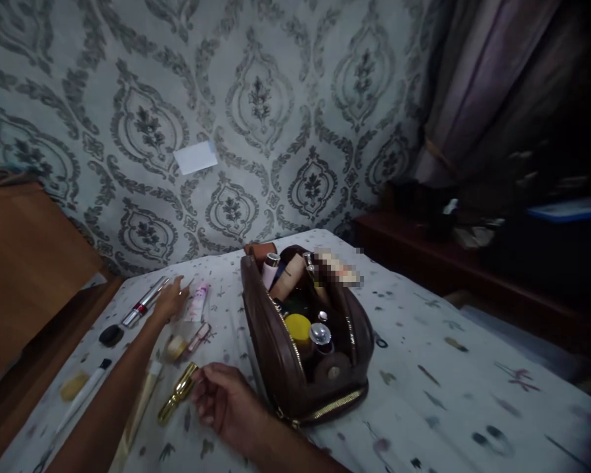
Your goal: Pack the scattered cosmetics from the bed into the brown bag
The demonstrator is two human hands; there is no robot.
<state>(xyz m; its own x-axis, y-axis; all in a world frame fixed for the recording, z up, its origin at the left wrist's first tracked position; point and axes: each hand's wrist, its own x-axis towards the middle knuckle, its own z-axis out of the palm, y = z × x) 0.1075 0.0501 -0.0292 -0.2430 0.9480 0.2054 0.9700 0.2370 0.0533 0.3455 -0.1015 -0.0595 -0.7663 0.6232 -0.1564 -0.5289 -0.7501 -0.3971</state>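
My left hand reaches over the bed, its fingers apart, beside a silver tube with a red band and a pink-and-white squeeze tube. Closer to me, my right hand has curled fingers, with thumb and forefinger at the upper end of a shiny gold cosmetic tube. Right of it stands a brown leather cosmetic bag, unzipped. Inside are a yellow round lid, a bottle with a clear silvery cap, a beige tube and other items.
A small pink tube, a round beige-topped item, a black round item, a tan sponge and a white brush-like stick lie on the patterned sheet. Wooden furniture stands left; a patterned wall rises behind.
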